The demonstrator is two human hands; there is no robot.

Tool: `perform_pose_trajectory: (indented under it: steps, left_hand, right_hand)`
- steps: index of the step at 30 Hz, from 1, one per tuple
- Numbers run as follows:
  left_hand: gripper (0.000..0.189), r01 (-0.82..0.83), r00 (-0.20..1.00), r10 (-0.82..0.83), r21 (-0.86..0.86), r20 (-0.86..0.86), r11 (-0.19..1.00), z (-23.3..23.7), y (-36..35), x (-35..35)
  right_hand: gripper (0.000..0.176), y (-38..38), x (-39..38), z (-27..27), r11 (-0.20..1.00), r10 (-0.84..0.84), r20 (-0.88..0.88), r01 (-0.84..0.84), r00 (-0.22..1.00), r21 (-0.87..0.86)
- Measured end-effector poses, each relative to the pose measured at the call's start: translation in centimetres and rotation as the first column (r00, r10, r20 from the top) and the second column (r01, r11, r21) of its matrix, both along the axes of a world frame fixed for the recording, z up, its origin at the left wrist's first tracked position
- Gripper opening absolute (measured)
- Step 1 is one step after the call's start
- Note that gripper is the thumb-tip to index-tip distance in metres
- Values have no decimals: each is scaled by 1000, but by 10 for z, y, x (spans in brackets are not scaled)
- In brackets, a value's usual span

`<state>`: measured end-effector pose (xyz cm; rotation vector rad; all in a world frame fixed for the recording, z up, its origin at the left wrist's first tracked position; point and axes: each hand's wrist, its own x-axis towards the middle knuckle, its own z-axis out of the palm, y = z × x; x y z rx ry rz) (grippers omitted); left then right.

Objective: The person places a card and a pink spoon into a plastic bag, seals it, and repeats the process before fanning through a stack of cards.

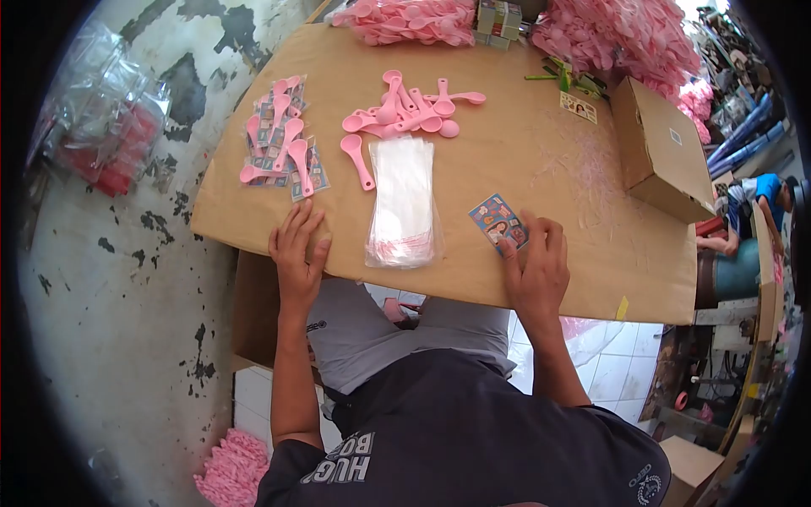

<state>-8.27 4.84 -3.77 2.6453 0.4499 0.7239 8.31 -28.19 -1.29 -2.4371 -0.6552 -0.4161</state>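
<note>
My left hand (pixel 297 251) lies flat on the near edge of the cardboard tabletop (pixel 524 160), fingers spread, holding nothing. My right hand (pixel 534 266) rests on the board with its fingertips on a small stack of colourful picture cards (pixel 497 218). Between the hands lies a stack of clear plastic bags (pixel 402 201). Beyond it sits a loose pile of pink plastic spoons (pixel 405 108). To the left lie several packed bags, each with a pink spoon and card (pixel 283 144).
A brown cardboard box (pixel 657 148) stands at the right of the board. Heaps of pink spoons (pixel 625 34) and bagged spoons (pixel 410 19) sit at the far edge, beside small boxes (pixel 498 19). Another person (pixel 756 198) sits far right. Plastic bags (pixel 101 110) lie on the floor left.
</note>
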Motion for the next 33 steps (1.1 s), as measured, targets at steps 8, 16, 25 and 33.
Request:
perform_pose_trajectory:
  steps: [8, 16, 25, 33]
  left_hand:
    - [45, 43, 999, -41, -40, 35, 998, -1, 2, -2]
    - [35, 39, 944, 78, -344, 320, 938, 17, -1, 2]
    - [23, 67, 990, -7, -415, 144, 908, 37, -32, 71]
    - [43, -12, 999, -5, -476, -35, 880, 44, -42, 105]
  right_hand:
    - [54, 11, -3, 8, 988, -138, -24, 136, 990, -79]
    - [38, 11, 18, 11, 992, -96, -235, 112, 967, 59]
    - [24, 7, 31, 1, 875, 38, -394, 160, 919, 457]
    - [21, 8, 27, 8, 913, -35, -257, 135, 966, 386]
